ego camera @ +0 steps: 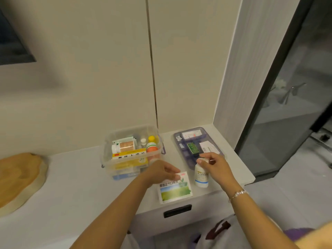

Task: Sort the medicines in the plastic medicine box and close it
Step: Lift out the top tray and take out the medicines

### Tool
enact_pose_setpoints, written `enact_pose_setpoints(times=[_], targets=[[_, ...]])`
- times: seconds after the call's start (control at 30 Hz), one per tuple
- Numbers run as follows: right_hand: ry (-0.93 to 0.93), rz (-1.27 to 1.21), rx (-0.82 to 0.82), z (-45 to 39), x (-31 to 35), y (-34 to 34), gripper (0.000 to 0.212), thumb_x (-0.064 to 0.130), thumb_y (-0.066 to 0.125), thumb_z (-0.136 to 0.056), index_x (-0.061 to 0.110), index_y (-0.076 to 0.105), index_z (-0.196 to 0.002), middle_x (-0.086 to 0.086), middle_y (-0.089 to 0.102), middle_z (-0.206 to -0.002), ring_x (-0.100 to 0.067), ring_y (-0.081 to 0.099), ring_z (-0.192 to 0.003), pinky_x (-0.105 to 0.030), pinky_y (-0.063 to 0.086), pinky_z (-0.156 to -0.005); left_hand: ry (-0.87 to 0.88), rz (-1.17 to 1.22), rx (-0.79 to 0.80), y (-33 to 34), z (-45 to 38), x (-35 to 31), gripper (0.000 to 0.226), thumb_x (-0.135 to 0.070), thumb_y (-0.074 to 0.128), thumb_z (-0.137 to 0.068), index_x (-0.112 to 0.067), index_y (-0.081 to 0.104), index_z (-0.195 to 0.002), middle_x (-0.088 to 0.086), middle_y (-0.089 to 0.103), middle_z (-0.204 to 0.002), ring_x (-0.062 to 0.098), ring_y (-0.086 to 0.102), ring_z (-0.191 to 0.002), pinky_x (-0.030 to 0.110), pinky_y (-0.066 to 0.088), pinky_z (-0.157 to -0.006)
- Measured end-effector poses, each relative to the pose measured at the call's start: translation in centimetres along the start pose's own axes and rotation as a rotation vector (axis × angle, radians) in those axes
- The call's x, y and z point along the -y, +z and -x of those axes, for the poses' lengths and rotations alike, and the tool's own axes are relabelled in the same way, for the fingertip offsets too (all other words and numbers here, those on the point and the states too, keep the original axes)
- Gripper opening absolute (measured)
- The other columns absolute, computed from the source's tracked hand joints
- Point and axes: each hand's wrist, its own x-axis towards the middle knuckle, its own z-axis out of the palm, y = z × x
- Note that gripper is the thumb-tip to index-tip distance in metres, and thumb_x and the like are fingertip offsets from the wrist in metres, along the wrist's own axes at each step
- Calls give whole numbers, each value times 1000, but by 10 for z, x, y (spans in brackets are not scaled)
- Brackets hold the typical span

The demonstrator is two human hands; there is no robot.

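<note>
A person's two bare hands work over a white countertop point(75, 177), the body cut off below the forearms and a blurred yellow shape intruding at 5 o'clock. The clear plastic medicine box point(132, 151) stands open at the centre of the counter, packed with a yellow carton, an orange-capped bottle, a yellow-capped bottle and a roll-shaped brown item; the printing on them is too soft to read and its lower contents are hazy through the wall. At 3 o'clock of the box lies its translucent purple tray-like lid point(197, 146), holding a small green packet, white paper slips and other bits too small to make out; the near corner is hidden behind the right hand point(214, 165). That hand curls its fingers round the top of an upright white plastic bottle with a blue-banded label point(201, 177), covering the cap. At 9 o'clock of the bottle, just apart from it, the left hand point(161, 172) pinches the upper edge of a flat white-and-green medicine carton point(175, 189), which lies on the counter at 5 o'clock of the box, near the front edge. A round wooden board point(19, 178) sits at far 9 o'clock, partly cut off, and a dark drawer handle point(177, 210) shows beneath the counter
</note>
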Motion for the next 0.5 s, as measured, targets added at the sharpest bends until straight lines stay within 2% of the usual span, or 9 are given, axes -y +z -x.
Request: enact_pose_setpoints(times=[0.1, 0.23, 0.33, 0.5], targets=[[9, 38, -14, -6, -14, -5, 21, 20, 68, -80, 22, 62, -100, -4, 60, -111, -19, 57, -96, -25, 45, -78, -58, 20, 0, 13, -19, 5, 33, -24, 75, -74, -18, 70, -106, 3, 71, -108, 3, 63, -79, 15, 48, -71], [-35, 141, -43, -16, -25, -6, 21, 16, 67, -81, 18, 64, -102, -7, 60, -113, -17, 56, -93, -24, 44, -80, -84, 14, -20, 20, -43, 4, 33, -26, 72, -77, -17, 69, -109, 2, 70, -110, 4, 62, -79, 13, 46, -64], [-57, 245, -73, -22, -28, -2, 23, 18, 63, -84, 17, 64, -107, -6, 61, -115, -18, 58, -98, -25, 45, -84, -76, -25, -12, 24, -55, 2, 33, -26, 70, -80, -16, 69, -110, 5, 69, -112, 12, 63, -87, 16, 49, -69], [-26, 258, -62, -24, -29, 4, 36, 19, 62, -85, 18, 58, -122, -7, 58, -128, -24, 55, -113, -31, 46, -93, -65, -82, -38, 27, -65, 4, 34, -29, 68, -81, -16, 67, -113, 5, 69, -112, 12, 63, -86, 20, 50, -75]])
